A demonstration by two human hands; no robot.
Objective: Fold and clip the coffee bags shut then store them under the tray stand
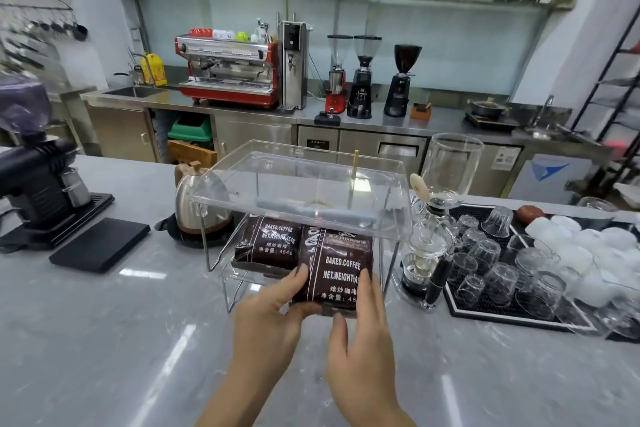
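Two dark brown coffee bags with white lettering lie under the clear acrylic tray stand (391, 184) on the grey counter. The left bag (268, 244) rests further back on the lower shelf. The right bag (337, 265) sticks out toward me at the stand's front. My left hand (273, 308) grips its near left edge, thumb on top. My right hand (360, 333) holds its near right edge, fingers along the side. The folded tops and any clips are hidden.
A steel kettle (201, 201) stands left of the stand, a black mat (100, 244) and a grinder (38, 170) further left. A siphon brewer (433, 239) and a black tray of upturned glasses (502, 253) crowd the right.
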